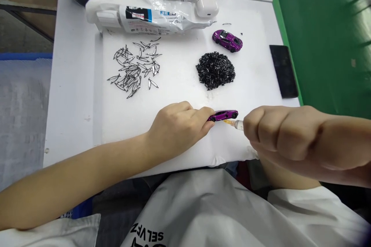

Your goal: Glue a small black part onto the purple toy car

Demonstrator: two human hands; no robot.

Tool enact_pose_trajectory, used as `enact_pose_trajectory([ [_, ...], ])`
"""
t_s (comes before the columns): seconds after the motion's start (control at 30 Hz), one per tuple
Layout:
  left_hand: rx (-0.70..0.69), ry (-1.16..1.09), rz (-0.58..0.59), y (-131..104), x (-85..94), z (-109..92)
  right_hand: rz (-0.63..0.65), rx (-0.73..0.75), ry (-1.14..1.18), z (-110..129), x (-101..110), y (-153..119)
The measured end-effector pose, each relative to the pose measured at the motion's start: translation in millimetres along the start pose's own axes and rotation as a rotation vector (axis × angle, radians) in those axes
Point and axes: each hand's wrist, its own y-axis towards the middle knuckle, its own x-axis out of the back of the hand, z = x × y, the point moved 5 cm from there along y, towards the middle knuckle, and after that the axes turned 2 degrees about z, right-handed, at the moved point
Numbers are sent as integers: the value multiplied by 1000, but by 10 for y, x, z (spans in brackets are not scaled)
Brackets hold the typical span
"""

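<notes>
Hands meet over a purple toy car [223,115] near the front edge of a white foam pad [179,96]. The left hand [176,125] pinches the car's tail between its fingertips and pins it to the pad on its side, the long flank turned towards the other hand, apparently so that this side lies open to the tool. The right hand [278,133] is clenched in a fist around a small applicator [234,124], whose clear barrel and amber nozzle poke out from the knuckles and touch, or all but touch, the car's lower edge; how the fingers sit on the barrel is hidden.

Supplies lie farther back on the pad, within reach. A heap of small black parts [215,70] sits directly behind the car in hand, and a scatter of thin leaf-shaped black outlines [135,68] lies to the left, spread flat rather than piled, perhaps for easy picking. A second purple car [227,40] stands on its wheels near the far right corner, apart from the work. Along the back edge rest an adhesive tube in its plastic wrapper [147,17] and a white earbud case [206,5]. A dark phone [283,70] lies off the pad at the right, by the table's green border.
</notes>
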Motion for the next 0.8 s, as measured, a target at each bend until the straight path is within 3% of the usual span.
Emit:
enact_pose_trajectory([
  [0.27, -8, -1, -3, 2, 9, -5, 49, -52, -100, 10, 34, 13],
  [0.43, -16, 6, -19, 5, 23, -11, 78, 20, -110, 25, 73, -40],
  [0.57, -8, 1, -9, -3, 19, -6, 57, -22, -120, 1, 88, -44],
  [0.7, -1, 5, 8, -10, 14, -3, 115, 16, -104, -9, 25, -36],
  [0.8, -3, 1, 41, -9, 9, -5, 44, -11, -131, 27, 89, -16],
])
